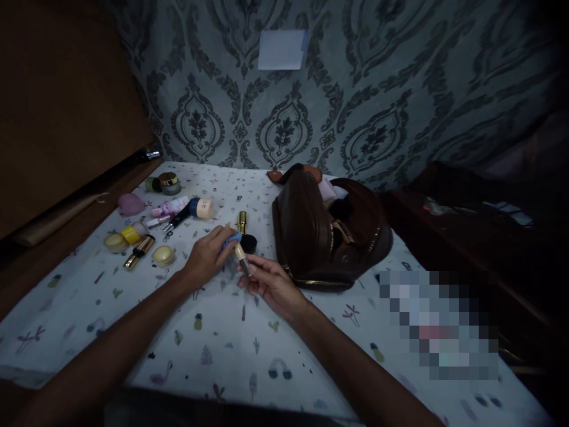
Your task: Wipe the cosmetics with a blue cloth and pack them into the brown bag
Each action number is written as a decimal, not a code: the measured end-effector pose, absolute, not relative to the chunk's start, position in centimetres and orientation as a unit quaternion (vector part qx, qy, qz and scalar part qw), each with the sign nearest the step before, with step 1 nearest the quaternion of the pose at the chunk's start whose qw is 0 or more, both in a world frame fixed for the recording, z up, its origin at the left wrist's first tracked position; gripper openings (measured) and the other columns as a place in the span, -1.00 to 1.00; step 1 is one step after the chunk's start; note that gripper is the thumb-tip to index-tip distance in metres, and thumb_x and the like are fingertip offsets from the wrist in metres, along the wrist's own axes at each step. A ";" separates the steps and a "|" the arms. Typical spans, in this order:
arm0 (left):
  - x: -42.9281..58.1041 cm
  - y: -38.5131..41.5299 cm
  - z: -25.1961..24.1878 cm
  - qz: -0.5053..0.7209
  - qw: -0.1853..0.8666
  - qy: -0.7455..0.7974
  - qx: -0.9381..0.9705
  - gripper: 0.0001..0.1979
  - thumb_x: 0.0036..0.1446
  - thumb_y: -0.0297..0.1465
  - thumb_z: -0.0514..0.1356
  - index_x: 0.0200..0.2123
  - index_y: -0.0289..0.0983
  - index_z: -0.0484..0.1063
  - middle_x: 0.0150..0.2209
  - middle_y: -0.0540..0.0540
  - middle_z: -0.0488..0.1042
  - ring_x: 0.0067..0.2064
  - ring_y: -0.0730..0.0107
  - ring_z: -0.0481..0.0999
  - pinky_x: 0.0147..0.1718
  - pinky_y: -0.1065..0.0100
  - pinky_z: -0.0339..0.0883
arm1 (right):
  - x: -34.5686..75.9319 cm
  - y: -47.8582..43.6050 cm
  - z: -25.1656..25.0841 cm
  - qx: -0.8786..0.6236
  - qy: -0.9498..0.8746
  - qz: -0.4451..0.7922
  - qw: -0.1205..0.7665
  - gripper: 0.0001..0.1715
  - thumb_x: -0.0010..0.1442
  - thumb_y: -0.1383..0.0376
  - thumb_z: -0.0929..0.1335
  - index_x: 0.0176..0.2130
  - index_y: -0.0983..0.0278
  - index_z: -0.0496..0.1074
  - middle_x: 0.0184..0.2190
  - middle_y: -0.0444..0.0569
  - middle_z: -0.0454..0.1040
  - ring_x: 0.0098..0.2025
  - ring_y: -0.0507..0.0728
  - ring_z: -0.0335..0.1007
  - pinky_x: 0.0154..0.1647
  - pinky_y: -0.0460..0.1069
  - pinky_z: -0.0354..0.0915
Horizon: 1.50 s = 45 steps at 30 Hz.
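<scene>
My right hand [276, 287] has its fingers closed around the silver end of a small beige cosmetic tube [240, 256], held tilted above the table. My left hand [207, 256] pinches a blue cloth [231, 239] against the tube's upper end. Just beyond the hands stand a gold lipstick tube [242, 222] and a round black container [248, 244]. To the right of them sits a brown leather makeup bag [296, 222], unzipped, with several items showing inside.
Left on the patterned tablecloth [213, 350] lie several cosmetics: a yellow-lidded jar [163, 255], a black-and-gold tube [139, 252], a navy bottle with a beige cap [202, 207] and a pink sponge-like piece [131, 204]. A wallpapered wall [284, 127] rises behind. A blurred-out patch covers the right side.
</scene>
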<state>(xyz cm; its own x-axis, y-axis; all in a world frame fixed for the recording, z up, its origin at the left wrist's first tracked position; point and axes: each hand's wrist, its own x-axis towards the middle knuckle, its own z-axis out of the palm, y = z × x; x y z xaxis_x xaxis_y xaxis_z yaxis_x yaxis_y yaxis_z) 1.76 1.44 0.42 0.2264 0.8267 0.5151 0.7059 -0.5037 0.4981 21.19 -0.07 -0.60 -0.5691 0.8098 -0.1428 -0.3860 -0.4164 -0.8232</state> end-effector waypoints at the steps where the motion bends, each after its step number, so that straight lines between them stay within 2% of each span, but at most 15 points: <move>1: 1.6 1.6 0.5 0.394 0.085 0.503 0.765 -0.76 0.39 -0.27 0.01 -0.05 -0.21 0.41 -0.14 -0.11 0.49 -0.11 0.27 0.50 -0.12 0.31 0.36 | 21.2 -0.1 -0.6 -0.269 -0.393 0.798 0.370 -0.61 0.02 0.17 0.56 -0.14 0.28 0.58 -0.24 -0.03 0.53 -0.42 0.00 0.47 -0.53 -0.13 0.17; 4: 1.1 2.0 0.7 0.433 0.104 0.532 0.720 -0.77 0.35 -0.24 0.04 -0.08 -0.22 0.40 -0.13 -0.12 0.49 -0.08 0.23 0.47 -0.05 0.26 0.33 | 21.2 -0.3 -0.4 -0.260 -0.394 0.807 0.355 -0.60 0.03 0.17 0.55 -0.14 0.28 0.58 -0.23 -0.02 0.51 -0.43 0.00 0.47 -0.55 -0.13 0.12; 6: 0.9 2.3 0.8 0.461 0.144 0.544 0.686 -0.77 0.32 -0.22 0.07 -0.10 -0.22 0.38 -0.16 -0.10 0.48 -0.11 0.24 0.46 -0.08 0.26 0.32 | 21.2 -0.4 -0.2 -0.255 -0.388 0.815 0.349 -0.60 0.02 0.17 0.56 -0.15 0.28 0.58 -0.24 -0.03 0.51 -0.43 -0.01 0.47 -0.57 -0.13 0.09; 9: 0.8 2.7 0.8 0.506 0.263 0.542 0.617 -0.74 0.23 -0.17 0.14 -0.12 -0.21 0.36 -0.23 -0.03 0.44 -0.27 0.34 0.42 -0.29 0.36 0.31 | 21.2 -0.4 0.0 -0.253 -0.378 0.822 0.342 -0.59 -0.02 0.18 0.58 -0.17 0.29 0.58 -0.25 -0.03 0.51 -0.44 -0.01 0.47 -0.58 -0.14 0.07; 12: 1.0 2.8 0.7 0.532 0.360 0.534 0.549 -0.67 0.14 -0.13 0.21 -0.14 -0.21 0.36 -0.39 0.05 0.36 -0.48 0.46 0.29 -0.51 0.43 0.21 | 21.2 -0.4 0.0 -0.259 -0.371 0.823 0.344 -0.56 -0.04 0.17 0.59 -0.17 0.29 0.59 -0.28 -0.03 0.52 -0.44 0.00 0.48 -0.58 -0.14 0.08; 15: 1.3 2.5 0.9 0.534 0.396 0.535 0.522 -0.65 0.11 -0.10 0.24 -0.17 -0.22 0.37 -0.53 0.12 0.25 -0.58 0.52 0.17 -0.60 0.46 0.11 | 21.1 -0.3 -0.3 -0.269 -0.376 0.812 0.357 -0.58 -0.04 0.13 0.59 -0.22 0.31 0.58 -0.32 -0.05 0.52 -0.43 -0.01 0.45 -0.55 -0.14 0.11; 19: 1.5 2.3 1.1 0.540 0.416 0.528 0.506 -0.63 0.10 -0.08 0.26 -0.18 -0.24 0.39 -0.57 0.14 0.24 -0.62 0.55 0.15 -0.64 0.48 0.07 | 20.9 -0.3 -0.9 -0.279 -0.412 0.787 0.365 -0.58 -0.04 0.10 0.59 -0.25 0.32 0.59 -0.44 -0.15 0.43 -0.46 -0.04 0.37 -0.55 -0.14 0.14; 24: 1.6 2.6 0.7 0.565 0.444 0.514 0.468 -0.58 0.04 -0.09 0.31 -0.15 -0.24 0.38 -0.49 0.10 0.34 -0.56 0.53 0.27 -0.61 0.48 0.15 | 20.8 -0.3 -1.2 -0.272 -0.429 0.779 0.367 -0.57 -0.03 0.08 0.58 -0.24 0.30 0.59 -0.48 -0.17 0.41 -0.45 -0.03 0.37 -0.54 -0.13 0.14; 29: 2.2 2.4 0.7 0.578 0.474 0.481 0.459 -0.52 0.06 -0.10 0.32 -0.04 -0.25 0.40 -0.32 0.00 0.49 -0.40 0.42 0.46 -0.44 0.41 0.35 | 20.8 -0.4 -1.1 -0.276 -0.411 0.780 0.383 -0.51 -0.01 0.11 0.58 -0.13 0.27 0.54 -0.39 -0.12 0.50 -0.42 0.02 0.44 -0.49 -0.11 0.19; 32: 2.6 2.0 1.0 0.554 0.539 0.441 0.456 -0.44 -0.01 -0.15 0.39 0.01 -0.28 0.41 -0.16 -0.11 0.56 -0.27 0.31 0.56 -0.31 0.35 0.45 | 20.8 -0.5 -1.0 -0.283 -0.389 0.778 0.405 -0.39 -0.06 0.14 0.60 -0.04 0.19 0.44 -0.39 -0.15 0.53 -0.43 0.05 0.50 -0.49 -0.10 0.20; 34: 2.7 1.9 1.2 0.530 0.586 0.419 0.447 -0.43 -0.05 -0.17 0.42 0.00 -0.31 0.42 -0.13 -0.16 0.59 -0.26 0.25 0.59 -0.32 0.32 0.48 | 20.7 -0.5 -1.0 -0.284 -0.384 0.776 0.412 -0.36 -0.08 0.13 0.61 -0.05 0.18 0.41 -0.41 -0.18 0.53 -0.45 0.05 0.50 -0.49 -0.10 0.20; 38: 2.8 1.9 1.3 0.519 0.613 0.414 0.429 -0.47 -0.09 -0.18 0.45 -0.09 -0.33 0.44 -0.17 -0.16 0.61 -0.37 0.31 0.58 -0.42 0.33 0.48 | 20.7 -0.5 -1.1 -0.286 -0.403 0.767 0.411 -0.37 -0.06 0.11 0.60 -0.06 0.19 0.38 -0.40 -0.17 0.53 -0.45 0.04 0.51 -0.50 -0.11 0.19; 45: 2.8 2.3 0.5 0.545 0.560 0.456 0.427 -0.46 -0.09 -0.10 0.43 -0.15 -0.27 0.37 -0.41 0.04 0.49 -0.45 0.43 0.48 -0.45 0.41 0.41 | 20.6 -0.4 -1.5 -0.291 -0.433 0.743 0.418 -0.44 0.00 0.13 0.57 -0.05 0.20 0.41 -0.42 -0.17 0.49 -0.45 0.06 0.50 -0.53 -0.10 0.20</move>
